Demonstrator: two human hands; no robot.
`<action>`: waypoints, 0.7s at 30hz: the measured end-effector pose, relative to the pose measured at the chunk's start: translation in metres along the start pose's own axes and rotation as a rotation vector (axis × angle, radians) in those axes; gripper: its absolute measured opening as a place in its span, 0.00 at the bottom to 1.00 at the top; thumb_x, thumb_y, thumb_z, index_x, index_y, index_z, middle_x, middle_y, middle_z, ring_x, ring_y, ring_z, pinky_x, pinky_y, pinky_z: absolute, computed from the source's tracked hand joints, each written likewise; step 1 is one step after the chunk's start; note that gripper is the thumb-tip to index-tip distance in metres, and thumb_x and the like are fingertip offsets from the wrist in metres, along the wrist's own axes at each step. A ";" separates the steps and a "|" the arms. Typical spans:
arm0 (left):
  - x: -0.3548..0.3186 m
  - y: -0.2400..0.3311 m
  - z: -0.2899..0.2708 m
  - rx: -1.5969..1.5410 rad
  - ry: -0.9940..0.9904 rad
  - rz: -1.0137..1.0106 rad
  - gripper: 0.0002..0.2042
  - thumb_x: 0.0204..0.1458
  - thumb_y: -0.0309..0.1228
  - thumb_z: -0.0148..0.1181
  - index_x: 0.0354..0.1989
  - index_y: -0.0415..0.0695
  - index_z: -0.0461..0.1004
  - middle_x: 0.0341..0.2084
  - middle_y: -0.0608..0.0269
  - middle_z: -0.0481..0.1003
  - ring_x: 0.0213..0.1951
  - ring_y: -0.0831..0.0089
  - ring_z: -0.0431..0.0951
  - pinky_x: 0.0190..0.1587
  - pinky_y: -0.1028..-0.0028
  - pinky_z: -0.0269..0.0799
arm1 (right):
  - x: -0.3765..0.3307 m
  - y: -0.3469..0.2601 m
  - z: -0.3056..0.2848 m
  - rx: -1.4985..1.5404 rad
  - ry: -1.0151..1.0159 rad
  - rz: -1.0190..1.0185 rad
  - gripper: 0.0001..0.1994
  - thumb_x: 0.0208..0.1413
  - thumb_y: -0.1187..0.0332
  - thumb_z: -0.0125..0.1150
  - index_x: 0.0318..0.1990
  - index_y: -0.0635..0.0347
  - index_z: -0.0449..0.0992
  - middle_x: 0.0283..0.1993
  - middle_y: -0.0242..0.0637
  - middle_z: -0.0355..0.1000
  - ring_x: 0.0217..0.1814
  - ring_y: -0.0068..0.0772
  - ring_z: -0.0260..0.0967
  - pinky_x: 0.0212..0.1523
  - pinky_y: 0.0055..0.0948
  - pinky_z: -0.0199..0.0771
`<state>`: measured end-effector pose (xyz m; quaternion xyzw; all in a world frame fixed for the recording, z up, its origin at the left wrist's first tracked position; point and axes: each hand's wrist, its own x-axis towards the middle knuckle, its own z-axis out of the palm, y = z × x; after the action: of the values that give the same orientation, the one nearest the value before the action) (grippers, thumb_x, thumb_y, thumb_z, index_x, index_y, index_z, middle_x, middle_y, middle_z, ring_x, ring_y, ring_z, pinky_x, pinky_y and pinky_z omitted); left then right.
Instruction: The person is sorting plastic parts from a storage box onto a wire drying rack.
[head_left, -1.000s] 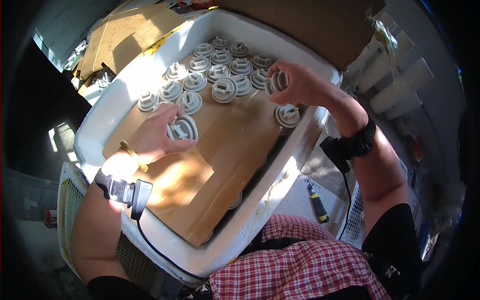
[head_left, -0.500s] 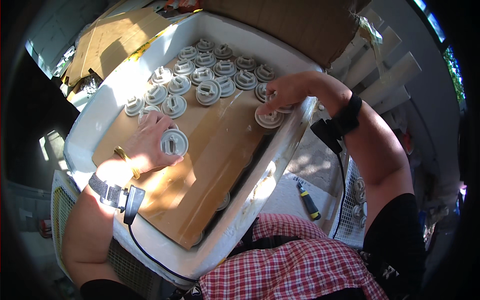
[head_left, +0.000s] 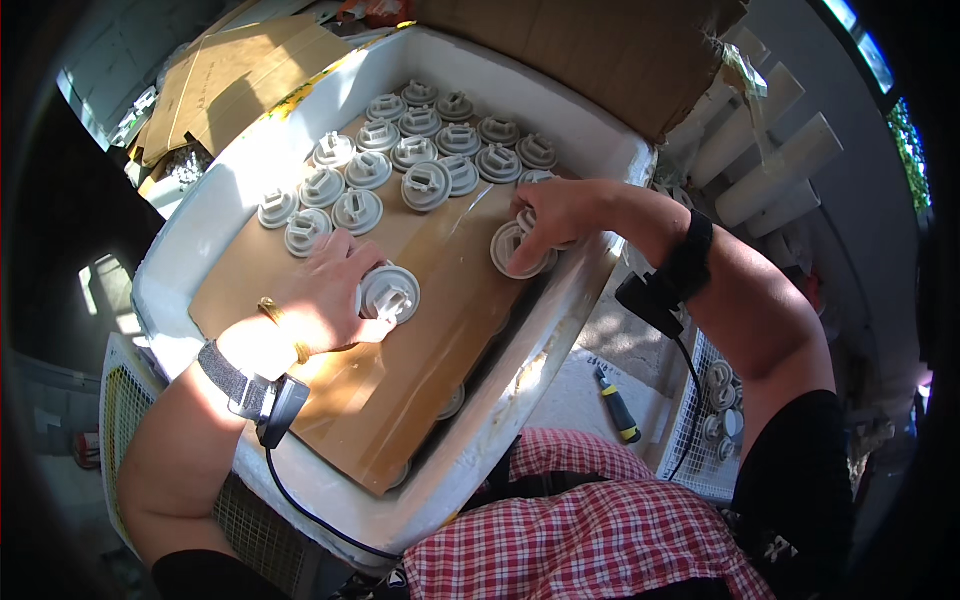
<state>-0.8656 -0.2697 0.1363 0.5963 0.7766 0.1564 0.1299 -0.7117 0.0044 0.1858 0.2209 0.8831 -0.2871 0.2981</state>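
My left hand (head_left: 325, 290) is closed round the edge of a white round plastic cap (head_left: 391, 295) with a raised slotted grip, held over the brown cardboard sheet (head_left: 410, 370). By the right wall of the white foam box (head_left: 575, 325), my right hand (head_left: 550, 218) has its thumb and fingers pinched on another white cap (head_left: 522, 255). More caps beside that hand are partly hidden by its fingers. Several matching caps (head_left: 427, 186) stand in rows on the cardboard at the box's far end, grips upward.
Under the cardboard's right edge, a few more caps (head_left: 450, 402) show in shadow. A yellow-and-black utility knife (head_left: 618, 405) lies right of the box, near a white mesh basket (head_left: 705, 455) of caps. White tubes (head_left: 780, 170) lean at the right; cardboard (head_left: 240, 80) lies at far left.
My left hand has moved right with its cap, which now shows its raised grip more fully. My right hand and the cap at its fingertips have shifted left, away from the box wall.
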 end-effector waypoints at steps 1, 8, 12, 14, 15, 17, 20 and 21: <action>0.000 0.002 0.002 0.018 0.003 0.028 0.27 0.36 0.36 0.72 0.48 0.46 0.70 0.45 0.53 0.65 0.51 0.53 0.68 0.56 0.61 0.66 | -0.001 -0.004 0.002 -0.041 0.025 -0.004 0.47 0.32 0.50 0.78 0.59 0.67 0.63 0.51 0.49 0.72 0.54 0.40 0.70 0.53 0.34 0.69; 0.005 0.026 0.010 -0.018 0.035 0.154 0.27 0.37 0.32 0.68 0.50 0.47 0.68 0.43 0.52 0.65 0.50 0.51 0.68 0.54 0.59 0.67 | -0.011 -0.025 0.030 -0.102 0.220 -0.141 0.44 0.33 0.52 0.77 0.58 0.67 0.65 0.51 0.51 0.72 0.53 0.43 0.71 0.52 0.34 0.71; 0.006 0.028 0.007 0.032 -0.032 0.143 0.28 0.38 0.33 0.68 0.51 0.47 0.67 0.44 0.50 0.66 0.50 0.51 0.69 0.54 0.59 0.67 | -0.004 -0.029 0.042 -0.004 0.204 -0.243 0.42 0.34 0.55 0.77 0.58 0.66 0.66 0.47 0.51 0.74 0.50 0.44 0.73 0.51 0.35 0.71; 0.003 0.030 0.006 0.004 -0.078 0.043 0.27 0.40 0.36 0.68 0.52 0.47 0.68 0.45 0.48 0.66 0.51 0.50 0.69 0.54 0.59 0.67 | -0.003 -0.040 0.050 -0.001 0.227 -0.285 0.41 0.34 0.56 0.77 0.57 0.65 0.67 0.46 0.51 0.75 0.48 0.45 0.73 0.50 0.36 0.72; 0.003 0.029 0.005 0.008 -0.077 0.040 0.27 0.40 0.36 0.68 0.52 0.47 0.68 0.45 0.48 0.66 0.51 0.50 0.69 0.54 0.59 0.67 | -0.003 -0.046 0.054 -0.007 0.258 -0.279 0.41 0.34 0.56 0.76 0.57 0.66 0.67 0.45 0.50 0.75 0.48 0.45 0.74 0.49 0.36 0.72; 0.004 0.033 0.003 0.022 -0.099 -0.018 0.29 0.42 0.39 0.68 0.54 0.48 0.67 0.45 0.47 0.67 0.52 0.49 0.68 0.54 0.58 0.67 | -0.002 -0.054 0.061 -0.009 0.291 -0.276 0.40 0.34 0.56 0.76 0.56 0.67 0.67 0.44 0.50 0.76 0.47 0.46 0.74 0.48 0.37 0.72; 0.005 0.055 -0.002 0.006 -0.113 -0.220 0.29 0.42 0.43 0.66 0.54 0.49 0.69 0.47 0.44 0.67 0.53 0.45 0.67 0.56 0.55 0.66 | 0.000 -0.057 0.066 -0.061 0.449 -0.215 0.41 0.32 0.55 0.76 0.55 0.69 0.68 0.43 0.50 0.76 0.47 0.46 0.74 0.47 0.36 0.73; 0.005 0.054 0.002 0.016 -0.105 -0.214 0.29 0.42 0.43 0.66 0.54 0.49 0.69 0.47 0.44 0.67 0.53 0.45 0.67 0.56 0.55 0.66 | 0.001 -0.057 0.064 -0.057 0.374 -0.232 0.42 0.31 0.55 0.76 0.56 0.70 0.67 0.43 0.50 0.76 0.48 0.47 0.74 0.48 0.36 0.73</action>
<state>-0.8182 -0.2522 0.1560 0.5186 0.8291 0.1039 0.1814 -0.7188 -0.0778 0.1645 0.1585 0.9503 -0.2485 0.1002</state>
